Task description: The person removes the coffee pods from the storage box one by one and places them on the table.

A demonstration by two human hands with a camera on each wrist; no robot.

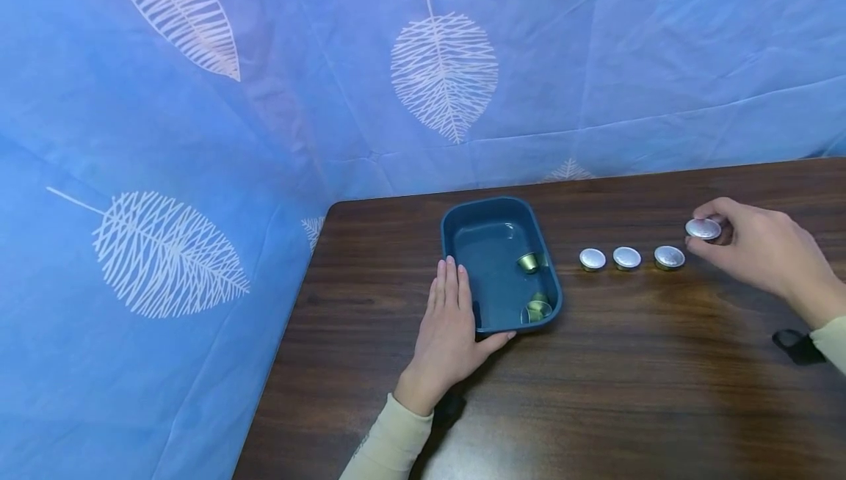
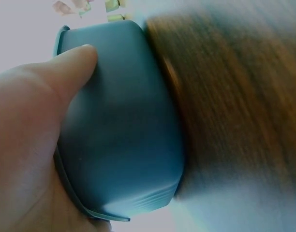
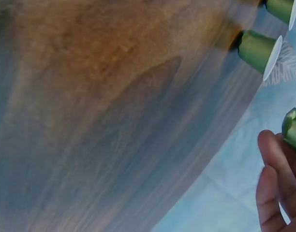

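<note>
My right hand pinches a green coffee capsule with a silver lid between thumb and fingers. It holds the capsule lid up, above and right of the row on the table. That row has three coffee capsules, left, middle and right, all standing with silver lids up. Around the near left corner of a dark blue plastic bin, my left hand rests with straight fingers along its left side. Its thumb presses the near wall in the left wrist view. Inside the bin lie green capsules toward the right side.
The brown wooden table ends at the back and left against a blue cloth printed with white leaves. A black strap shows at my right wrist.
</note>
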